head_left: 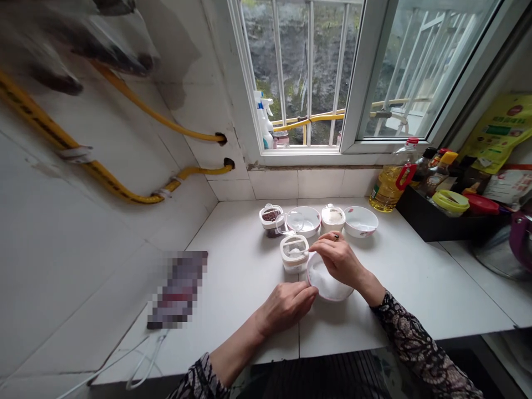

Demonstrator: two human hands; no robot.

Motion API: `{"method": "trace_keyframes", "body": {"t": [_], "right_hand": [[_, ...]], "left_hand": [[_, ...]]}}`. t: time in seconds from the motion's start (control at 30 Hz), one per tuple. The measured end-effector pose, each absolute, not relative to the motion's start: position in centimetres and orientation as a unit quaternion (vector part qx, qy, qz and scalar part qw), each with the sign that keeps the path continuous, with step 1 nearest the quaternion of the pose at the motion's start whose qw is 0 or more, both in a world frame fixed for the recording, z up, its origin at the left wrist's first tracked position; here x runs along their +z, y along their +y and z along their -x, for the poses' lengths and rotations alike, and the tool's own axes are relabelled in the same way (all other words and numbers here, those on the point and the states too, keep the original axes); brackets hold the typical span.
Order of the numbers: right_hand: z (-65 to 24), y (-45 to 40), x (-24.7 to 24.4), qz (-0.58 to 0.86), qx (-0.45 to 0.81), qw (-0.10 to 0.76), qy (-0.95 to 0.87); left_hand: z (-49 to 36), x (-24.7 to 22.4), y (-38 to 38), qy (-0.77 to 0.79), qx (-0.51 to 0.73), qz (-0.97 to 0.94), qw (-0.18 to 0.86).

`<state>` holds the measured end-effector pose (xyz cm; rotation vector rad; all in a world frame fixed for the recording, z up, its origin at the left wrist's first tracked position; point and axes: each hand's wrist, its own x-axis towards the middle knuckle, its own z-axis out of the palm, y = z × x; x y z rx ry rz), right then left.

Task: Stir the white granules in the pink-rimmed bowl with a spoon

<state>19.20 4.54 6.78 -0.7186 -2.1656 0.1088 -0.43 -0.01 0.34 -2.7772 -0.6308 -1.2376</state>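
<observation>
A bowl of white granules [328, 284] rests on the white tiled counter. At its left rim is my left hand [288, 303], its fingers closed on the edge. My right hand [338, 256] hovers over the bowl, fingers pinched on the handle of a small white spoon [305, 252]. The spoon reaches into the open jar [294, 263] just left of the bowl; its clear lid is tilted up behind it. Further back stand a jar with dark contents [272, 221], a white bowl [305, 227], a jar with pale contents [333, 223] and another white bowl [361, 225].
An oil bottle [388, 185] stands at the back right, beside a black rack [432, 221] of sauce bottles and tubs. A pot with a purple handle [521, 238] is at the far right. A blurred, pixelated object [178, 291] with a white cable lies on the left.
</observation>
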Motion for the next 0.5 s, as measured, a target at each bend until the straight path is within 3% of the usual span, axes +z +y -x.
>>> {"method": "trace_keyframes", "body": {"t": [0.2,0.5], "right_hand": [[-21.6,4.4,7.3,0.387,0.05,0.503,-0.772],[-21.8,5.2,5.3,0.403,0.034,0.377,-0.833]], "left_hand": [[0.6,0.3,0.0,-0.203,-0.394,0.896,0.009],[0.6,0.2,0.0,-0.204,-0.391,0.897,0.006]]}}
